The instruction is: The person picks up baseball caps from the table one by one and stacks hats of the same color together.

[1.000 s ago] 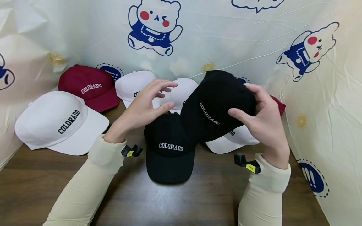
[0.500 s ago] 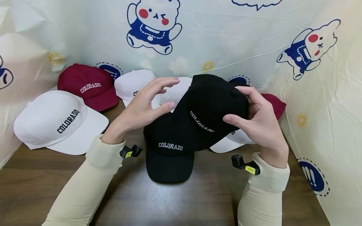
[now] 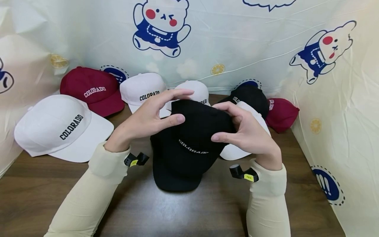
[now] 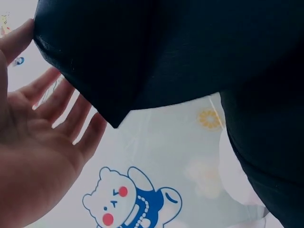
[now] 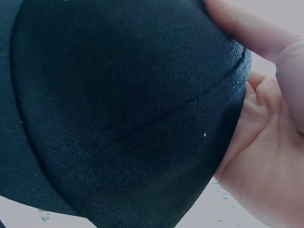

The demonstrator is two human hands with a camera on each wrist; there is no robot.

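Note:
My right hand (image 3: 248, 131) grips the crown of a black cap (image 3: 195, 128), thumb on the front and fingers behind the top. The held cap is tilted, its white COLORADO lettering slanting down to the right. It overlaps a second black cap, whose brim (image 3: 177, 181) shows on the table and whose lettering is hidden. Close by the held cap's left side is my left hand (image 3: 145, 117), its fingers relaxed and spread. In the left wrist view the left thumb tip (image 4: 21, 38) lies right at the black fabric's edge.
On the left lie a white cap (image 3: 53, 128) and a dark red cap (image 3: 91, 92). White caps (image 3: 143, 89) stand at the back, and another black cap (image 3: 251, 98), a white cap (image 3: 237, 149) and a dark red cap (image 3: 282, 115) at the right. A printed sheet (image 3: 219, 39) walls the table.
My right hand has carried the black cap left and down, over the black cap on the table and up to my left hand. Caps behind it at the right are uncovered.

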